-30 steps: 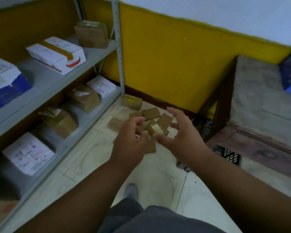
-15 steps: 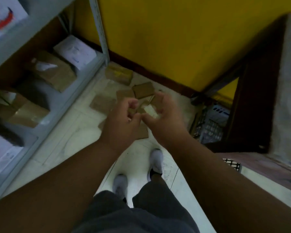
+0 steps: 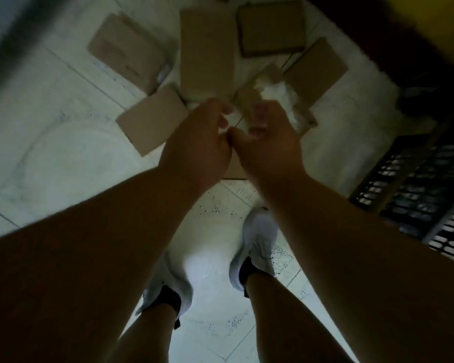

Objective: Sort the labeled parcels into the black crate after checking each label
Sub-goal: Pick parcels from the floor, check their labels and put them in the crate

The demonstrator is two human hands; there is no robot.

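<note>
Both my hands meet over a pile of brown parcels on the tiled floor. My left hand [image 3: 199,137] and my right hand [image 3: 268,142] grip a small brown parcel with a white label [image 3: 273,93], and their fingers hide its near end. The image is blurred, so the label cannot be read. Several flat brown parcels lie beneath, among them a long parcel [image 3: 207,48], a left parcel [image 3: 127,52] and a near-left parcel [image 3: 152,119]. The black slatted crate [image 3: 417,195] stands on the floor at the right, apart from my hands.
My two feet in white shoes [image 3: 257,244] stand on the pale tiles just below the pile. A dark piece of furniture [image 3: 393,35] and a strip of yellow wall fill the upper right. A grey shelf edge [image 3: 8,30] crosses the upper left corner.
The view has tilted steeply down, so shelves and wall have left the frame. My hands have closed together on the labeled parcel, lower and nearer the floor pile.
</note>
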